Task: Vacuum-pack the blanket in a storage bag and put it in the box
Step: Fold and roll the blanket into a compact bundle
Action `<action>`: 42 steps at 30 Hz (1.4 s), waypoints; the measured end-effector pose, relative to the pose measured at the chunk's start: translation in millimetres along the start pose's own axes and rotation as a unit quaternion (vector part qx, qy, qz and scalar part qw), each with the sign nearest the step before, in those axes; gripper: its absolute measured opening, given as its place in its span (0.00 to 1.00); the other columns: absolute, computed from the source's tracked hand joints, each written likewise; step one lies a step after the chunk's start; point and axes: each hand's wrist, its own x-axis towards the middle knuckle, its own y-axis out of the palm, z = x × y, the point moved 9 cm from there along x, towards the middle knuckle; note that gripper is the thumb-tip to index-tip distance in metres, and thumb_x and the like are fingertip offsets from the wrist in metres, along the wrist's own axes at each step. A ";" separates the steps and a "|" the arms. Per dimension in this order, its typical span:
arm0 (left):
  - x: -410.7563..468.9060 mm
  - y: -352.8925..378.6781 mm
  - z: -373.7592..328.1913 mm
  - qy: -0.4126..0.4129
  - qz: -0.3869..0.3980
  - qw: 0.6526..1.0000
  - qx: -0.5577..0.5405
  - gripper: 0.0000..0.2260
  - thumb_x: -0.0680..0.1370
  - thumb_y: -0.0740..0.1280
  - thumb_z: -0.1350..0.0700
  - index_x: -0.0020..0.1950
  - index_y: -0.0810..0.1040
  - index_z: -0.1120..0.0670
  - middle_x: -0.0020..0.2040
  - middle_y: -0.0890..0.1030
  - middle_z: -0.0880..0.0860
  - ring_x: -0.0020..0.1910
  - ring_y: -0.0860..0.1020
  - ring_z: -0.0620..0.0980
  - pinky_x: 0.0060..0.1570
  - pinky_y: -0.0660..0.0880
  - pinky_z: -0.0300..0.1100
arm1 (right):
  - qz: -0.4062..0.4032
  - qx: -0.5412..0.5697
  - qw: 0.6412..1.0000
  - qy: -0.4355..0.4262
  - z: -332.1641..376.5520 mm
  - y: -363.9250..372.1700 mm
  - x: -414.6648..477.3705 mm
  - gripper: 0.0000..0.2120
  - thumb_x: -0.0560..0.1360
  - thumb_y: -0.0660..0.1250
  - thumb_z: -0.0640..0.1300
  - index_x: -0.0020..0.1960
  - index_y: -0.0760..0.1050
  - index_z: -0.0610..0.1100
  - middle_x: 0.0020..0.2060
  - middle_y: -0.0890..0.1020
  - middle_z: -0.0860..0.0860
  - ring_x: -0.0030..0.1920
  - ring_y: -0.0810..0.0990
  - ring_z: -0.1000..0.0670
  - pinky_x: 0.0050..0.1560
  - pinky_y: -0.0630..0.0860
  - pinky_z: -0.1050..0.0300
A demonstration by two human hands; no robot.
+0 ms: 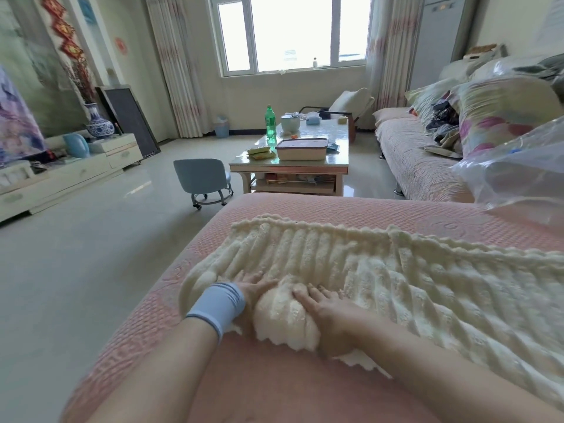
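The cream blanket (427,288) lies spread across the pink-covered couch (305,206), its ribbed pile running off to the right edge of view and its near-left corner bunched into a soft lump between the two hands. It looks thick, fluffy and light. It should be limp rather than stiff, springy under pressure and likely to puff back open when let go, with nothing fragile about it. To my eye it wants broad palms pressed on the fold, not a pinch at the scalloped hem, with both hands working the same edge so the layers stay in line. The left hand (253,286), with a blue wristband (218,306), lies palm down on the pile just left of the lump, fingers spread and pointing away; its grip is released, pressing only. The right hand (328,312) rests against the lump's right side, fingers fairly straight and angled toward the left hand, thumb hidden; its grip also reads as released, cupping not clenching. Both forearms reach forward from the bottom of view and converge. A clear plastic bag (515,169), probably the storage bag, lies well apart to the right; whether the lidded container (302,149) on the tabletop (338,160) is the box I cannot tell
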 end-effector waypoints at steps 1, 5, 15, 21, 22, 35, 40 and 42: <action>-0.8 1.4 -1.3 0.004 -0.018 1.000 0.021 0.49 0.73 0.74 0.51 0.77 0.38 0.37 0.80 0.40 0.46 0.79 0.46 0.53 0.76 0.54 0.52 | -0.006 0.014 1.000 0.007 1.4 2.5 2.4 0.52 0.74 0.70 0.45 0.80 0.34 0.56 0.81 0.42 0.49 0.81 0.43 0.45 0.79 0.48 0.46; -12.0 -10.9 14.8 0.021 -0.128 0.986 -0.103 0.28 0.80 0.63 0.58 0.77 0.59 0.42 0.77 0.63 0.51 0.74 0.65 0.54 0.72 0.63 0.51 | -0.095 0.054 0.994 -0.017 24.0 -14.5 7.7 0.42 0.77 0.65 0.40 0.82 0.44 0.54 0.80 0.55 0.48 0.79 0.57 0.46 0.77 0.59 0.51; -63.4 31.4 37.7 -0.096 0.118 0.988 -0.005 0.36 0.79 0.65 0.53 0.80 0.47 0.46 0.79 0.51 0.53 0.76 0.59 0.54 0.74 0.57 0.45 | -0.020 0.079 0.993 -0.079 74.5 7.7 -12.7 0.40 0.77 0.66 0.58 0.81 0.47 0.56 0.81 0.51 0.52 0.80 0.50 0.46 0.78 0.52 0.41; -32.9 -61.4 -28.3 -0.089 0.019 0.996 -0.012 0.25 0.79 0.62 0.59 0.76 0.63 0.58 0.74 0.67 0.58 0.65 0.72 0.56 0.61 0.71 0.48 | -0.208 0.096 0.973 0.037 -43.0 -68.9 -47.5 0.22 0.83 0.54 0.59 0.75 0.67 0.56 0.75 0.67 0.54 0.74 0.67 0.46 0.73 0.62 0.45; -26.2 -83.6 -48.3 -0.064 -0.050 0.996 -0.035 0.26 0.79 0.61 0.60 0.77 0.61 0.55 0.74 0.67 0.57 0.68 0.72 0.56 0.63 0.72 0.48 | -0.220 0.087 0.969 0.071 -69.4 -72.9 -53.0 0.22 0.83 0.53 0.58 0.75 0.66 0.55 0.76 0.67 0.53 0.75 0.65 0.46 0.74 0.59 0.45; 97.3 -95.1 -268.6 0.059 -0.038 0.992 -0.100 0.36 0.74 0.49 0.26 0.76 0.37 0.35 0.80 0.39 0.50 0.78 0.39 0.62 0.74 0.46 0.65 | -0.091 0.110 0.937 0.317 -342.6 35.7 -123.8 0.37 0.74 0.41 0.76 0.79 0.37 0.65 0.80 0.35 0.55 0.80 0.38 0.47 0.71 0.36 0.25; 114.6 -122.4 -299.6 0.014 0.028 1.000 0.005 0.23 0.82 0.55 0.45 0.75 0.62 0.51 0.73 0.66 0.58 0.67 0.70 0.58 0.69 0.63 0.50 | -0.104 0.148 0.950 0.254 -358.6 26.3 -116.6 0.34 0.77 0.50 0.72 0.80 0.46 0.64 0.81 0.43 0.55 0.81 0.42 0.49 0.73 0.38 0.30; 106.9 -157.8 -329.0 0.044 -0.019 0.998 0.043 0.15 0.83 0.53 0.55 0.65 0.74 0.57 0.60 0.76 0.58 0.54 0.77 0.54 0.61 0.70 0.46 | -0.169 0.197 0.941 0.216 -369.7 10.5 -130.0 0.31 0.79 0.55 0.67 0.79 0.56 0.59 0.81 0.53 0.54 0.80 0.50 0.50 0.78 0.47 0.38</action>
